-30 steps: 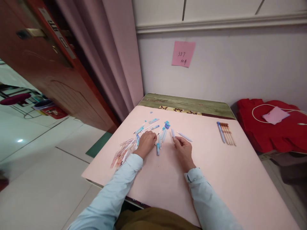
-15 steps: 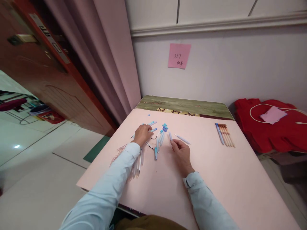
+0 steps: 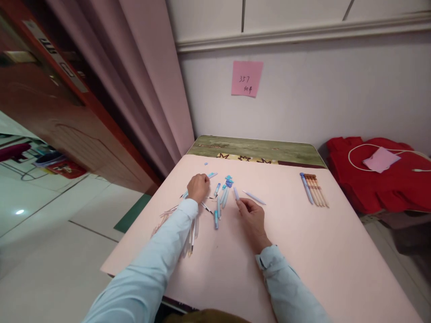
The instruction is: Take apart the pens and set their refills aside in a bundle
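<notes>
My left hand (image 3: 199,187), its fingers curled together, is over the left part of the table beside a light-blue pen piece (image 3: 212,175); its fingertips are partly hidden, so I cannot make out what is in them. Between thumb and fingers my right hand (image 3: 253,217) pinches a lavender pen barrel (image 3: 236,194). A second lavender pen (image 3: 254,197) lies just beyond that hand. Between the hands are a small pile of blue pen toppers (image 3: 229,181), a blue pen piece (image 3: 217,188), several pale-blue barrels (image 3: 225,198) and a bright-blue piece (image 3: 216,220).
Slim pen refills (image 3: 193,235) and pinkish barrels (image 3: 164,219) lie near my left forearm. At the right, a blue pen (image 3: 306,188) lies beside a row of brown-topped pens (image 3: 316,190). Red cloth (image 3: 350,188) with a cable and pink notes is beyond the table's right edge.
My left hand has shifted slightly away from the blue pen piece, which now lies apart from its fingers. My right hand keeps the lavender barrel. The view has turned slightly.
</notes>
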### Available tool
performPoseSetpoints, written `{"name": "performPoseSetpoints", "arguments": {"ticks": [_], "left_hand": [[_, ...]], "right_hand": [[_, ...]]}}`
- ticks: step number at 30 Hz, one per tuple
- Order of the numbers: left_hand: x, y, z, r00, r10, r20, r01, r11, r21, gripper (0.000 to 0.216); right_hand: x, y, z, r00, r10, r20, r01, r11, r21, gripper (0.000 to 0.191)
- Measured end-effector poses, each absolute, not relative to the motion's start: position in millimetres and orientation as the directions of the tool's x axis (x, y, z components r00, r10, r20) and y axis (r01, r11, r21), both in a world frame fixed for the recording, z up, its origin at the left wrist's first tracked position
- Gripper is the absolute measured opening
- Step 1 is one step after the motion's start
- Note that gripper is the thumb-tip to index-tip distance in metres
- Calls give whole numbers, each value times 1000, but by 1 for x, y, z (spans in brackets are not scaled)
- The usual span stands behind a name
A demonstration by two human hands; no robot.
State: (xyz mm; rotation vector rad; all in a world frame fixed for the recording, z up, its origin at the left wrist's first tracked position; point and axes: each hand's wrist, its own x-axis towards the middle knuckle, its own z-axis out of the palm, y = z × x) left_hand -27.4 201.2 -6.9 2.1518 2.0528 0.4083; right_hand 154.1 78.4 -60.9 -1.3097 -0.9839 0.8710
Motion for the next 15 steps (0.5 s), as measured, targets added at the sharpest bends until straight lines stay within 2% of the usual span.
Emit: {"name": "performPoseSetpoints", "arguments": {"ticks": [15], "left_hand": [[-16,223,-24,68,995,71,962,-84,258,18]], "right_hand": [[152,79,-52,361,931,61,1,65,-998,32]]}}
